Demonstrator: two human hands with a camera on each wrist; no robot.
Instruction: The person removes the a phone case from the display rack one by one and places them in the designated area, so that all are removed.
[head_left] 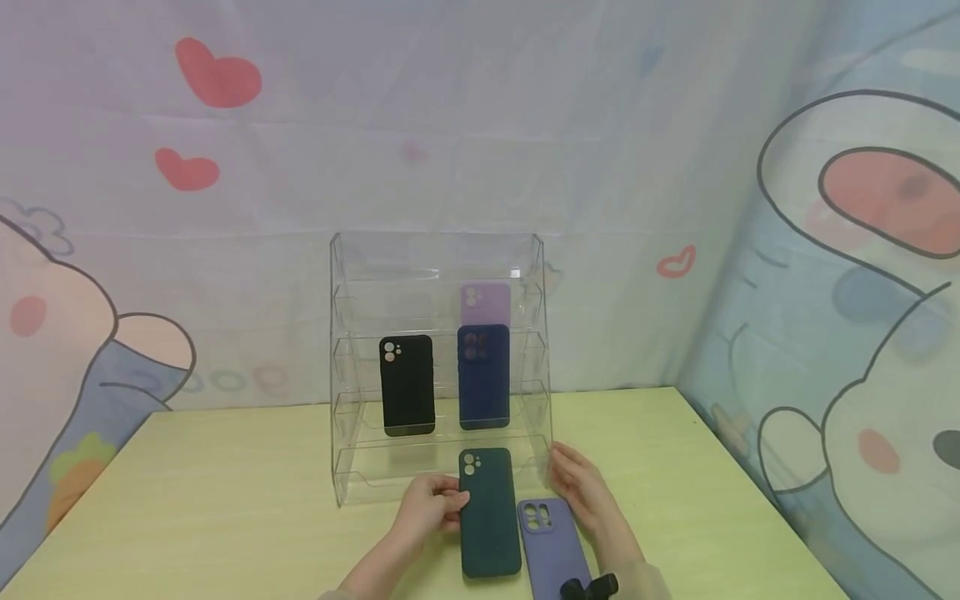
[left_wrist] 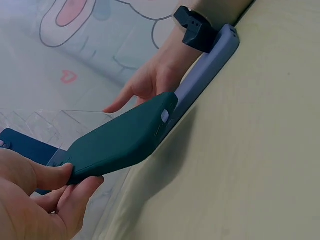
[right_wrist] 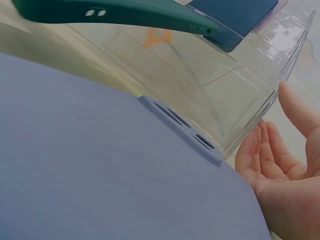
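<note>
My left hand [head_left: 433,505] pinches the upper left edge of a dark green phone case [head_left: 489,512], lifting its top end off the table toward the clear acrylic rack [head_left: 437,467]; the left wrist view shows the dark green phone case [left_wrist: 120,140] tilted, thumb and fingers [left_wrist: 60,175] gripping it. A lavender-blue phone case [head_left: 552,550] lies flat on the table to its right. My right hand [head_left: 581,487] rests open beside the rack's front right corner, fingers [right_wrist: 272,150] straight and holding nothing. The lavender-blue phone case [right_wrist: 100,180] fills the right wrist view.
The tiered rack holds a black case [head_left: 407,385], a navy case [head_left: 483,377] and a pale purple case [head_left: 485,302] on higher shelves. The yellow-green table [head_left: 225,500] is enclosed by cartoon-printed cloth walls at back and right. A wrist-camera mount [head_left: 588,587] sits near the frame bottom.
</note>
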